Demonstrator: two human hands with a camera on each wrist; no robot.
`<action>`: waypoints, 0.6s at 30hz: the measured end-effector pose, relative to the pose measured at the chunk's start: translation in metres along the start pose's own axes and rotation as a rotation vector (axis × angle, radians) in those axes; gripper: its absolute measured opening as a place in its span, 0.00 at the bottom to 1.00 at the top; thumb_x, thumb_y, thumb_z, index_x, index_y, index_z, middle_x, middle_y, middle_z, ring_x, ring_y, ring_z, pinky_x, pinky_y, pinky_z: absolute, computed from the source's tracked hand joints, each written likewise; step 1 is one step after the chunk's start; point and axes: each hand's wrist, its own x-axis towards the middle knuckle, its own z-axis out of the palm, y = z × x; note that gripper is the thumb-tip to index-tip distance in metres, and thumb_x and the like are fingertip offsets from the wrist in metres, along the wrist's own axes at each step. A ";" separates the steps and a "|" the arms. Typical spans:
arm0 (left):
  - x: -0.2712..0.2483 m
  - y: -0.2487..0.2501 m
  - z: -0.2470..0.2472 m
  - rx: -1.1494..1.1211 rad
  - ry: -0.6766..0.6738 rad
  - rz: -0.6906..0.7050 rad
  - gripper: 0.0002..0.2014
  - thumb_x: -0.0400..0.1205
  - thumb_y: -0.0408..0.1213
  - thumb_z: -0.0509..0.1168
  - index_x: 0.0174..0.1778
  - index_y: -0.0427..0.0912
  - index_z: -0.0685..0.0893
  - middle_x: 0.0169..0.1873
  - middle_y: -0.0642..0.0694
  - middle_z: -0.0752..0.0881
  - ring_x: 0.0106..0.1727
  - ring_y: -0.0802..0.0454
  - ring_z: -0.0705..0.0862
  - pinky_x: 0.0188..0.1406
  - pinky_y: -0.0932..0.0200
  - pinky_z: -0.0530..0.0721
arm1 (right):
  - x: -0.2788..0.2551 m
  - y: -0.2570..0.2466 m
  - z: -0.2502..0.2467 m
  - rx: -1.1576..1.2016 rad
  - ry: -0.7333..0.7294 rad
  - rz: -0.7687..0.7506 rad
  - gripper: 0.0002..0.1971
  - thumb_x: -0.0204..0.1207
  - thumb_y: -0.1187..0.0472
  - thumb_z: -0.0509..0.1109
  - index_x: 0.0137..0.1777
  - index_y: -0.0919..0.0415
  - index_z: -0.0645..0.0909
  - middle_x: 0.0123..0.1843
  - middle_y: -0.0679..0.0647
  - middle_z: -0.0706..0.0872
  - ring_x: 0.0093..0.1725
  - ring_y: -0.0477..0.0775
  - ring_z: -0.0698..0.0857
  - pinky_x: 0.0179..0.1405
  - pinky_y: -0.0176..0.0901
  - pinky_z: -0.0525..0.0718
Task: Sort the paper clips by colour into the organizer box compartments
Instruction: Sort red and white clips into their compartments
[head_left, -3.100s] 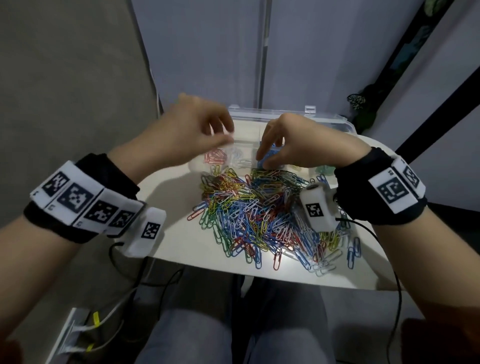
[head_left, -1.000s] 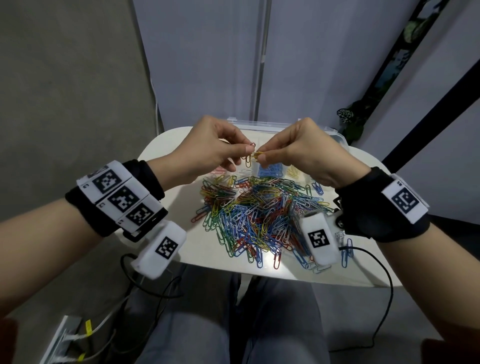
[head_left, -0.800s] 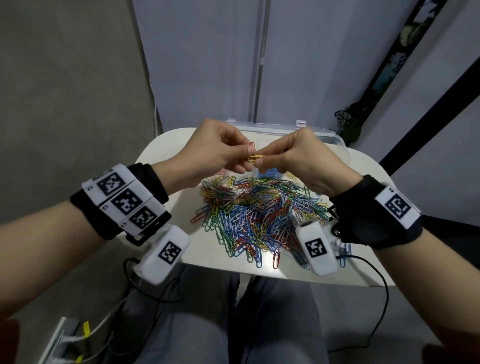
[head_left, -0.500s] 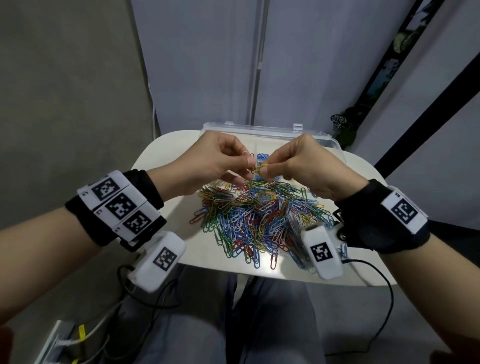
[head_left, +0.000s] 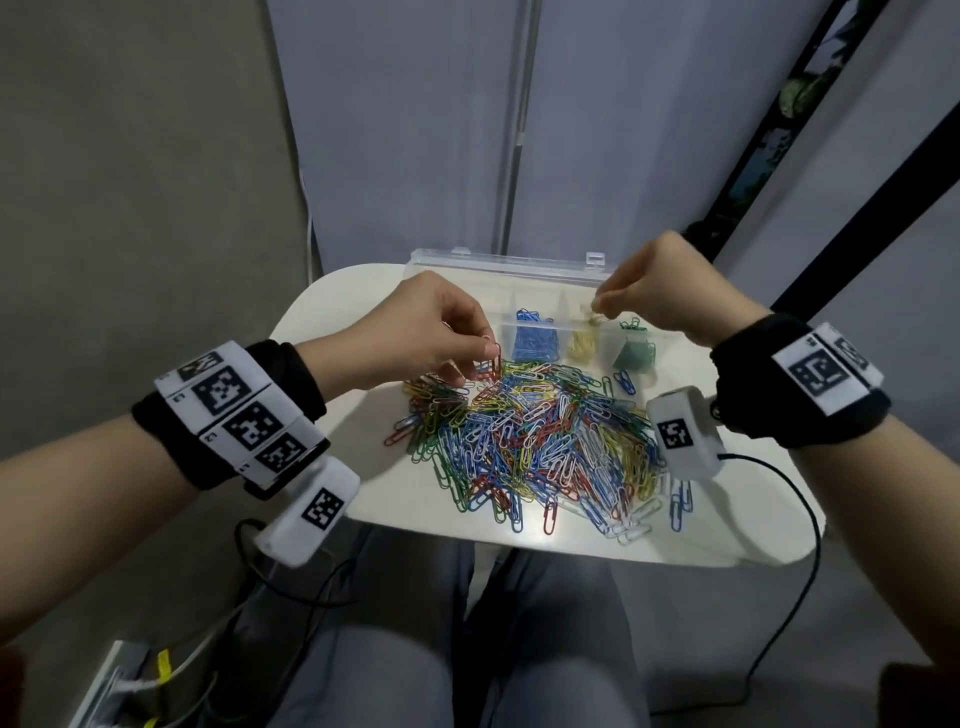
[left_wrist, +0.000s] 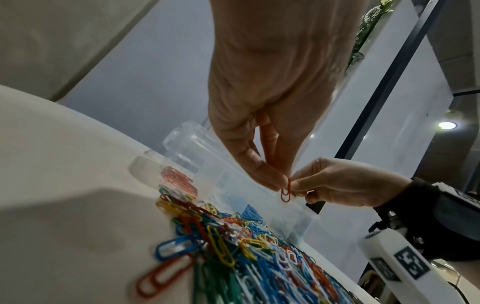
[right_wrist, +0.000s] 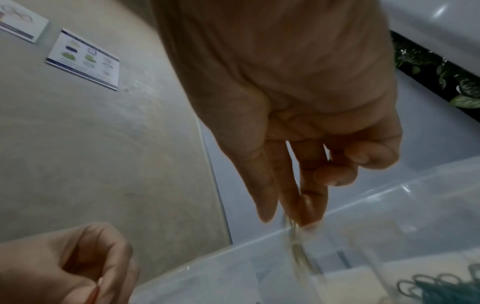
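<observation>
A heap of mixed coloured paper clips (head_left: 535, 441) lies on the white table (head_left: 322, 332). Behind it stands the clear organizer box (head_left: 498, 262), lid open, with blue clips (head_left: 535, 340), yellow clips (head_left: 584, 343) and green clips (head_left: 634, 356) in separate compartments. The red clips (left_wrist: 178, 182) in its left compartment show only in the left wrist view. My left hand (head_left: 491, 345) pinches one red paper clip (left_wrist: 286, 192) above the heap's far edge. My right hand (head_left: 600, 304) hovers over the yellow compartment. A blurred yellow paper clip (right_wrist: 296, 246) hangs at its fingertips.
The table is small and rounded, with its front edge just above my knees. A black cable (head_left: 810, 545) runs off the right wrist camera across the table's right end. Grey wall panels stand close behind the box. Loose blue clips (head_left: 678, 506) lie near the front right.
The hands were together, pulling a red and a yellow clip apart over the heap. Now they are apart: the right has carried the yellow clip back-right over the box, the left keeps the red one.
</observation>
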 end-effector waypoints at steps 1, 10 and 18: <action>0.000 0.000 -0.001 0.004 0.001 0.003 0.02 0.77 0.28 0.73 0.39 0.33 0.89 0.26 0.43 0.86 0.29 0.51 0.86 0.29 0.60 0.86 | 0.001 0.002 0.002 -0.015 -0.003 0.000 0.06 0.68 0.63 0.81 0.42 0.65 0.91 0.29 0.51 0.88 0.22 0.38 0.77 0.23 0.31 0.73; -0.002 -0.009 -0.015 -0.096 0.001 -0.059 0.05 0.78 0.26 0.71 0.44 0.25 0.87 0.32 0.31 0.86 0.29 0.50 0.86 0.29 0.61 0.87 | -0.025 0.027 -0.018 -0.009 -0.009 -0.057 0.08 0.68 0.57 0.82 0.44 0.59 0.91 0.34 0.47 0.88 0.28 0.32 0.81 0.26 0.24 0.72; 0.001 -0.006 -0.024 -0.117 0.030 -0.063 0.06 0.79 0.28 0.71 0.44 0.26 0.87 0.33 0.33 0.87 0.27 0.51 0.85 0.28 0.62 0.85 | -0.031 0.028 -0.005 0.009 0.117 -0.113 0.07 0.69 0.59 0.81 0.45 0.60 0.92 0.34 0.49 0.86 0.30 0.38 0.76 0.22 0.23 0.68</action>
